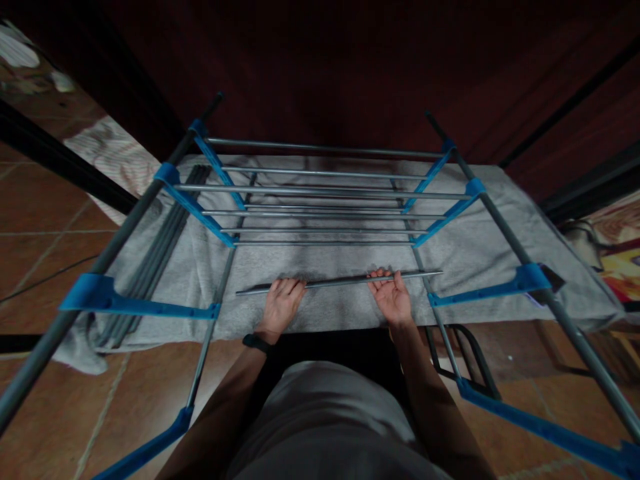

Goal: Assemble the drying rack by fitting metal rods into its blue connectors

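A thin grey metal tube (340,282) lies crosswise in both hands, inside a rack frame of grey tubes and blue plastic brackets. My left hand (284,303) is closed over the tube from above, left of its middle. Palm up, my right hand (391,297) grips it between thumb and fingers nearer the right end. Both tube ends are free of the blue brackets: the left bracket (150,309) and the right bracket (490,292) stand beyond them. Farther back, several crossbars (320,192) span between other blue brackets.
A grey cloth-covered surface (320,317) lies under the frame. Several loose tubes (163,250) rest on its left side. Dark red fabric (320,73) hangs behind. A black metal frame (477,353) stands at right on the tiled floor (45,393). A colourful item (620,270) lies far right.
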A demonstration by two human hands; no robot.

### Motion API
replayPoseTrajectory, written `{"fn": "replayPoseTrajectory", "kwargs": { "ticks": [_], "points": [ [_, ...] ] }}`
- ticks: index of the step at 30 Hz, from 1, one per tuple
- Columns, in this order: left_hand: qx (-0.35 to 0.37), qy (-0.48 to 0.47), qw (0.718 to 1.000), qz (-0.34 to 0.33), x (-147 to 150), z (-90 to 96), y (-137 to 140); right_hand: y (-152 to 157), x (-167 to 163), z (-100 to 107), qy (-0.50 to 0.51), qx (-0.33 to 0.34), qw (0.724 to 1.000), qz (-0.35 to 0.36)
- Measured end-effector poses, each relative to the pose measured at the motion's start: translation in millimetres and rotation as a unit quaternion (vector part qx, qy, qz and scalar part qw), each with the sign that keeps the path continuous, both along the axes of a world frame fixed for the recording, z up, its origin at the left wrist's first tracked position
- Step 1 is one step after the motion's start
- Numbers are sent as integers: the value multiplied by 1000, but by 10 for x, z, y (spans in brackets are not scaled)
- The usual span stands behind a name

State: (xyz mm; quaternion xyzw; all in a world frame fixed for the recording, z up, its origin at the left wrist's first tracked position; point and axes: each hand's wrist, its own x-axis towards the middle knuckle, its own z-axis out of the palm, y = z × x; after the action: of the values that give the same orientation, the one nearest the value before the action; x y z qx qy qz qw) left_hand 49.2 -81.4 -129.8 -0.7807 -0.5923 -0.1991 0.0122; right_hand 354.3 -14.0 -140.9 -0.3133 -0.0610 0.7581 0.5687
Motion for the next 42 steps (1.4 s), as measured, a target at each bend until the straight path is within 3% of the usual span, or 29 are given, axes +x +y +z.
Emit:
{"fn": "replayPoseTrajectory", "kwargs": {
  "ticks": [5,20,42],
  "points": [
    [4,-31,999,15,11,9,12,6,22,-22,5,0,1000,0],
    [6,39,999,13,8,11,32,-4,25,-5,16,1,1000,-8],
    [1,17,1000,4,17,26,43,-15,52,-64,27,15,999,-40]
  ]
}}
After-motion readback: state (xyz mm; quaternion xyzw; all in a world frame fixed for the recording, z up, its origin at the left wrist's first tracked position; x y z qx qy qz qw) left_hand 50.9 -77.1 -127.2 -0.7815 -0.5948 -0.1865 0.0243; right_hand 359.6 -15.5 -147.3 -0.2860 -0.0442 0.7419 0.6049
